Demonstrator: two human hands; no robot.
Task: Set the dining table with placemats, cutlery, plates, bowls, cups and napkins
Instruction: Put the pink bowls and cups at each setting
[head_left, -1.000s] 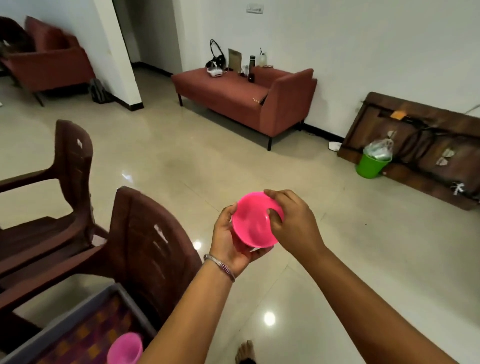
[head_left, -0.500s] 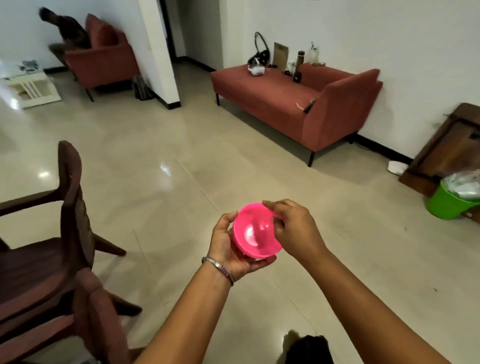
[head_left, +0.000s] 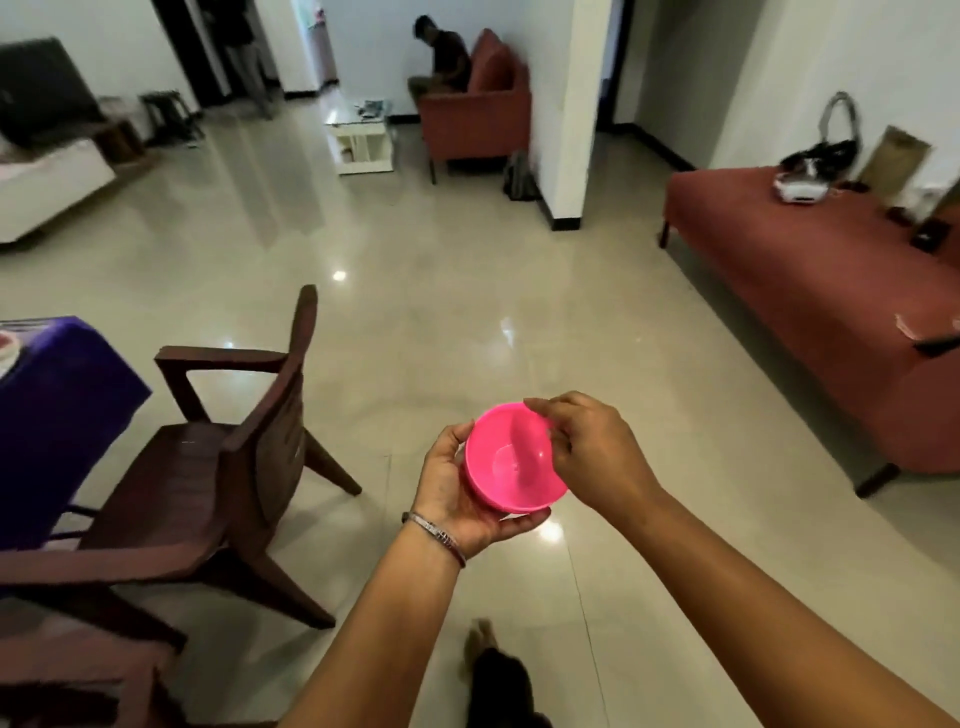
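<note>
The desk (head_left: 62, 395), draped in purple cloth, is lying at the far left, well apart from the pink bowl (head_left: 511, 460), with a brown chair (head_left: 228, 457) standing between. The left hand (head_left: 457, 493) is cupping the bowl from beneath; the right hand (head_left: 592, 452) is pinching its far rim, fingers (head_left: 543, 410) curling over the edge

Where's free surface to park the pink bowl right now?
Pink bowl is in both hands. Free: brown chair seat, and the red sofa cushion between the white headset and its near end. Crowded: the sofa's far end. The purple-covered table is mostly out of frame.
</note>
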